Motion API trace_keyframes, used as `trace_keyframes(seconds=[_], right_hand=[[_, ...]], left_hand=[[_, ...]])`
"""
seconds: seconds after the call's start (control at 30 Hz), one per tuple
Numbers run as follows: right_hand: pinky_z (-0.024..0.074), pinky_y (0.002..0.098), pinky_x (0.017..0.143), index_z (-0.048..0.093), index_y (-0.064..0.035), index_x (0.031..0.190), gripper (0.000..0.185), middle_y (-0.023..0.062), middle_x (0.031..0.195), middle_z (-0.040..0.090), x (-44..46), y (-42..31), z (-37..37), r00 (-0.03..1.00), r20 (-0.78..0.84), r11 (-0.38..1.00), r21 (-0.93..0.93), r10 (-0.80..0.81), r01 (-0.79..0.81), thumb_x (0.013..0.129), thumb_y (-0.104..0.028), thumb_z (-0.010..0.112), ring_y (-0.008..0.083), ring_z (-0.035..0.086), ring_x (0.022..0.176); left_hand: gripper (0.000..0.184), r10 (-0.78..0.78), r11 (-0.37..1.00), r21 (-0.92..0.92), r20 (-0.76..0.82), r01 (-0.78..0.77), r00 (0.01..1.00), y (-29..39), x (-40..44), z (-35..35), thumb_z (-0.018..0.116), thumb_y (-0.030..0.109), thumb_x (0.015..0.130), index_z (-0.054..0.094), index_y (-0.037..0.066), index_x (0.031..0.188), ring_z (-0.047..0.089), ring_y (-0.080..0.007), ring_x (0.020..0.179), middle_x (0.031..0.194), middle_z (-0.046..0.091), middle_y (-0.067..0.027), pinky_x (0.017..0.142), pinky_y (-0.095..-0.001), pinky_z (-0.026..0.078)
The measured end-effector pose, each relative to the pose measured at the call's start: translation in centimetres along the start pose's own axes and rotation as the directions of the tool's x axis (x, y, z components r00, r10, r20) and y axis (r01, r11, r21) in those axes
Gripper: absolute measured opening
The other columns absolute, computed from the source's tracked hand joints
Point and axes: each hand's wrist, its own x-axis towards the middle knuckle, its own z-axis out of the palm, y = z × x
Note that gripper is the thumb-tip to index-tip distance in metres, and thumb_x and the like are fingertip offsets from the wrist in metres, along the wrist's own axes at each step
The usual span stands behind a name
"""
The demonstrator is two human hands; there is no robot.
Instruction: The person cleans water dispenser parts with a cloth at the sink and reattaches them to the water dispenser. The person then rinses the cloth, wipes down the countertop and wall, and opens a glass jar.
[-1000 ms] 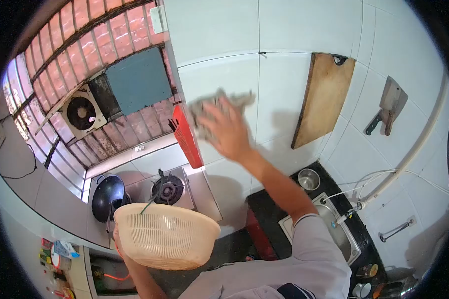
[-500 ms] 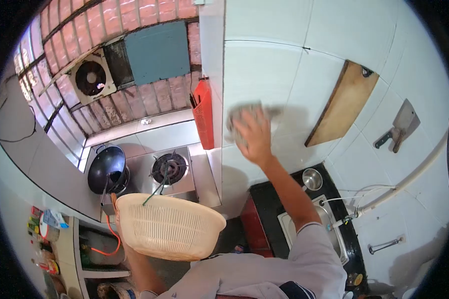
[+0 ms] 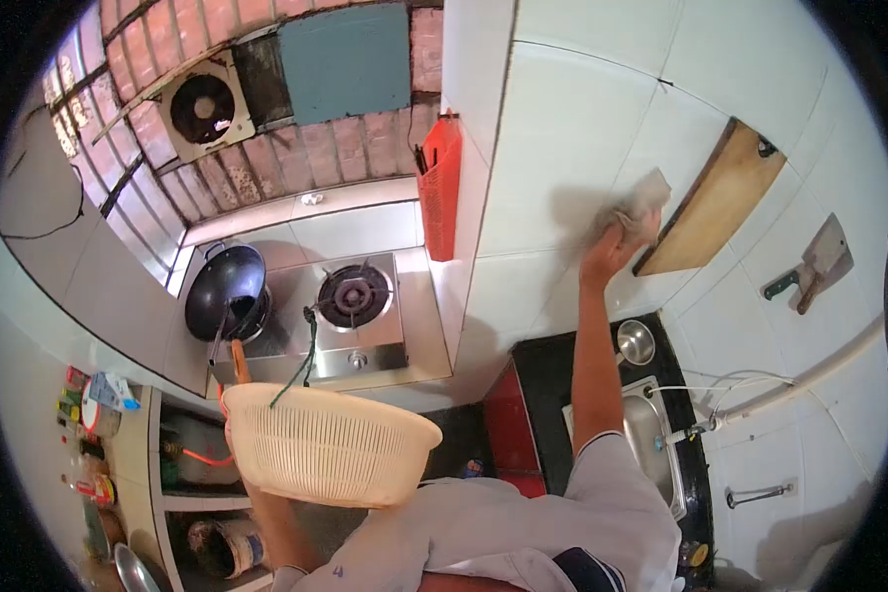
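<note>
My right hand (image 3: 617, 247) presses a crumpled grey cloth (image 3: 633, 212) against the white tiled wall (image 3: 562, 128), just left of the hanging wooden cutting board (image 3: 725, 197). The cloth and fingers are slightly blurred. At the lower left, a cream plastic basket (image 3: 331, 444) with a green cord is held up on its side by my left hand (image 3: 235, 409). Most of that hand is hidden behind the basket's left rim, with only a finger and part of the edge showing.
Behind the basket are a gas stove (image 3: 355, 296), a black wok (image 3: 225, 291) and a red chopstick holder (image 3: 442, 187). On the right are a sink (image 3: 651, 444), a metal pot (image 3: 636, 342), a hanging cleaver (image 3: 824, 259) and a pipe. Shelves (image 3: 158, 483) stand at lower left.
My right hand has moved right along the wall with the cloth, close to the cutting board. My view has turned to the right. The basket stays held in my left hand.
</note>
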Motion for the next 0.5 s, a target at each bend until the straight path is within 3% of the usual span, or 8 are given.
trace_keyframes(seconds=[0.03,0.1,0.23,0.3,0.37,0.43,0.5], right_hand=[[0.0288,0.0383,0.104,0.038,0.0013,0.129,0.041,0.0182,0.135,0.035,-1.4,1.3,0.1,0.968,-0.095,0.969,0.103,0.233,-0.223,0.090,-0.010,0.046,0.0291,0.036,0.123],[0.0332,0.0343,0.100,0.034,0.0037,0.130,0.042,0.0165,0.129,0.039,-3.2,-3.1,0.3,0.778,-0.150,0.772,0.334,0.610,-0.541,0.093,-0.014,0.045,0.0249,0.041,0.115],[0.0350,0.0341,0.099,0.033,0.0066,0.129,0.043,0.0166,0.128,0.041,-4.4,-5.3,0.7,0.772,-0.034,0.723,0.381,0.634,-0.577,0.094,-0.015,0.045,0.0246,0.044,0.112],[0.0242,0.0360,0.107,0.024,0.0102,0.136,0.056,0.0223,0.138,0.036,-0.9,-4.8,0.2,0.901,0.039,0.890,0.138,0.433,-0.434,0.094,-0.019,0.044,0.0298,0.034,0.128],[0.0177,0.0364,0.110,0.027,0.0126,0.134,0.056,0.0266,0.140,0.031,4.4,-2.3,0.1,0.994,0.062,0.978,-0.193,0.091,-0.077,0.092,-0.020,0.045,0.0333,0.027,0.132],[0.0209,0.0404,0.109,0.034,0.0100,0.131,0.048,0.0251,0.139,0.034,10.3,-3.7,0.8,0.991,0.029,0.977,-0.165,-0.133,0.136,0.093,-0.016,0.043,0.0355,0.031,0.129],[0.0252,0.0398,0.107,0.035,0.0096,0.131,0.048,0.0236,0.137,0.037,13.6,-4.8,0.6,0.994,0.001,0.978,-0.182,-0.106,0.105,0.091,-0.016,0.046,0.0347,0.035,0.127]], left_hand=[[0.031,0.000,1.000,0.000,-0.003,0.000,1.000,0.0,-0.1,-0.3,0.051,0.028,0.093,0.061,0.001,0.102,0.066,-0.0175,0.070,0.088,0.067,-0.0091,0.060,-0.0294,0.056],[0.031,0.005,1.000,-0.005,-0.016,-0.005,1.000,0.3,-0.4,-1.0,0.051,0.028,0.093,0.061,0.001,0.102,0.066,-0.0174,0.070,0.088,0.067,-0.0090,0.060,-0.0293,0.056],[0.031,0.013,1.000,-0.026,-0.035,-0.014,0.999,0.7,-0.3,-1.6,0.051,0.028,0.093,0.061,0.001,0.102,0.066,-0.0172,0.070,0.088,0.067,-0.0089,0.060,-0.0291,0.056],[0.030,0.011,0.999,-0.031,-0.040,-0.012,0.999,0.8,-0.3,-1.9,0.051,0.028,0.092,0.061,0.001,0.102,0.066,-0.0171,0.070,0.088,0.067,-0.0088,0.060,-0.0291,0.056],[0.030,0.002,0.999,-0.040,-0.039,-0.004,0.999,0.6,-0.3,-1.8,0.051,0.028,0.092,0.061,0.000,0.102,0.066,-0.0170,0.070,0.088,0.067,-0.0087,0.060,-0.0290,0.056],[0.030,-0.005,0.999,-0.046,-0.032,0.004,0.999,0.4,-0.3,-1.8,0.051,0.028,0.092,0.061,0.000,0.102,0.066,-0.0169,0.070,0.088,0.067,-0.0086,0.059,-0.0289,0.056],[0.030,-0.021,0.998,-0.062,-0.029,0.020,0.999,0.0,-0.3,-1.6,0.052,0.028,0.092,0.061,0.000,0.102,0.066,-0.0169,0.070,0.088,0.067,-0.0085,0.059,-0.0288,0.056]])
